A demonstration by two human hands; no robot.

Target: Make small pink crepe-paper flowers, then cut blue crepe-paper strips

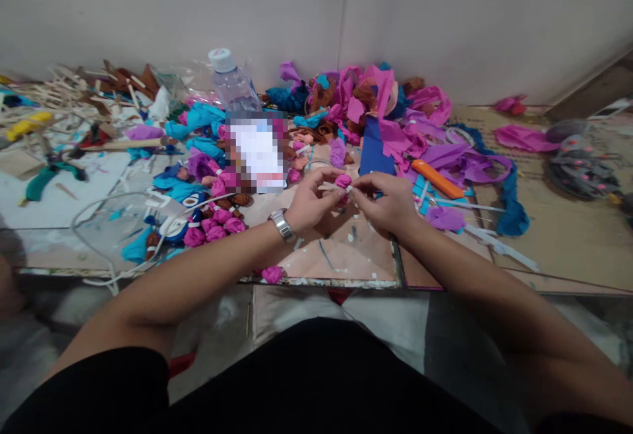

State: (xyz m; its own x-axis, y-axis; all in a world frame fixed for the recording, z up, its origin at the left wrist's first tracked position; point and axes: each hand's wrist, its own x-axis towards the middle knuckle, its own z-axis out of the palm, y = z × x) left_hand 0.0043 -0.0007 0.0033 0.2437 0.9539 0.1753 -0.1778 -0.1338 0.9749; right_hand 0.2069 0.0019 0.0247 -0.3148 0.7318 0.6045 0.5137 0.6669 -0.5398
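Left hand is grasping one bud, right hand one strip; one cutter is lying right of the bud.

A black short-sleeved top leaves both forearms bare; a silver-toned metal-link watch circles the left wrist.

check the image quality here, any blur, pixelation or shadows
Head view: dim, muted light; head view: blocky pixelation hides a patch left of the hands; head view: soft shadow on the tabletop below the fingers; head view: fine detail on the pink bundle looks soft.
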